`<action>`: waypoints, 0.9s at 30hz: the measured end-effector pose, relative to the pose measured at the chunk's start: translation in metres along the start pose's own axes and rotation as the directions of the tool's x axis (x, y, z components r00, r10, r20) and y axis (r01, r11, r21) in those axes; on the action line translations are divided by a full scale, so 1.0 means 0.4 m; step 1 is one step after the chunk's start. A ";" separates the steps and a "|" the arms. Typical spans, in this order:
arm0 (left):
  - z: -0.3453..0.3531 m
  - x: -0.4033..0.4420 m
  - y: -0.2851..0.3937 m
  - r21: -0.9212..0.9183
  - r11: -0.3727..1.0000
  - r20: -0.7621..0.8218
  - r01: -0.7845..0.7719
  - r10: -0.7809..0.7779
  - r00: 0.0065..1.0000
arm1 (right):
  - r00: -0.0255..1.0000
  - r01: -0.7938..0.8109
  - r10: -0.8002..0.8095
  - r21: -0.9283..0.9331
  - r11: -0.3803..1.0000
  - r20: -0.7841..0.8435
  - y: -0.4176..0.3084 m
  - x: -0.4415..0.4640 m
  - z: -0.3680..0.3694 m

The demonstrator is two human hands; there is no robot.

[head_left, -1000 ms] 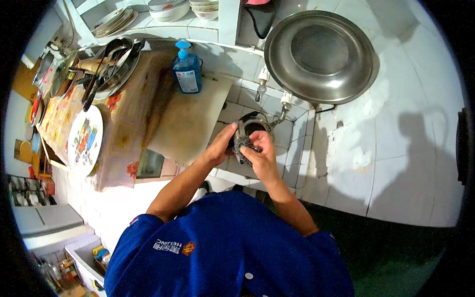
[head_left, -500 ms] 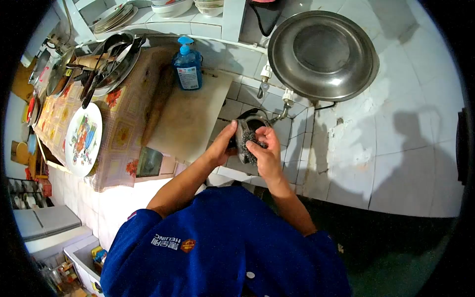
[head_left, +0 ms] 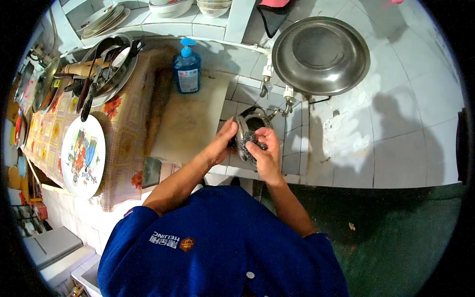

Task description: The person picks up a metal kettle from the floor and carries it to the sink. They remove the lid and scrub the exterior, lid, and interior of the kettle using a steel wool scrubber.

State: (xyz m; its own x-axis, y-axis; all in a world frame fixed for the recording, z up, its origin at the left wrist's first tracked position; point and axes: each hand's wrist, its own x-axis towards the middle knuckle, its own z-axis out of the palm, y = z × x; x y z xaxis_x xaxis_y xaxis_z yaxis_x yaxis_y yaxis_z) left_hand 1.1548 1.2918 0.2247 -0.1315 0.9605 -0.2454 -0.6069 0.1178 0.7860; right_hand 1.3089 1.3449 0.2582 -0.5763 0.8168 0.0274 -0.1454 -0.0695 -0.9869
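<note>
Left hand: the left hand (head_left: 220,145) grasps the near side of a piece of round metal cookware (head_left: 240,129), tilted on its edge; whether this is a lid or a pot wall I cannot tell.
Right hand: the right hand (head_left: 267,157) is clenched around a grey steel-wool scrubber (head_left: 253,144), thumb on top, pressing it to the metal.
Cookware's place: over the tiled sink (head_left: 292,143), in front of the person's blue shirt (head_left: 222,237); a dark round opening shows just beyond the held edge.
Taps: one metal tap (head_left: 289,103) stands near the cookware, a second tap (head_left: 266,85) farther back.
Steel basin: the wide basin (head_left: 321,56) shows its underside against white tiles, beyond the taps.
Pale board: the board (head_left: 190,126) lies left of the sink, with a blue pump bottle (head_left: 187,73) upright at its far end.
Flowered tablecloth: the cloth (head_left: 121,171) bears a printed white plate (head_left: 83,156) and, behind it, a metal pan (head_left: 129,69) with ladles (head_left: 88,94).
Shelf: stacked plates (head_left: 106,24) and bowls (head_left: 170,10).
</note>
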 end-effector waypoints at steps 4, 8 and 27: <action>-0.072 0.015 0.015 0.444 0.794 0.258 -0.415 0.331 0.908 | 0.992 -0.024 0.030 0.045 0.999 -0.124 0.011 0.005 0.005; -0.071 0.007 0.060 0.663 0.406 0.496 -0.629 0.391 0.775 | 0.983 -0.122 0.154 0.265 0.956 -0.103 -0.012 0.025 0.010; -0.094 0.041 0.062 0.452 0.756 0.295 -0.474 0.375 0.879 | 0.994 -0.010 0.031 0.205 0.979 -0.101 -0.009 0.024 0.025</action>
State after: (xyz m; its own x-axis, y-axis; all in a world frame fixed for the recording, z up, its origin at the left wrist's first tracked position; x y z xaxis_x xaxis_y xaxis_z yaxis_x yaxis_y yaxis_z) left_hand 1.1079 1.3010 0.2188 -0.1116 0.9627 0.2464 -0.0420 -0.2523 0.9667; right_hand 1.2956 1.3473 0.2636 -0.4964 0.8679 -0.0193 -0.3015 -0.1932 -0.9337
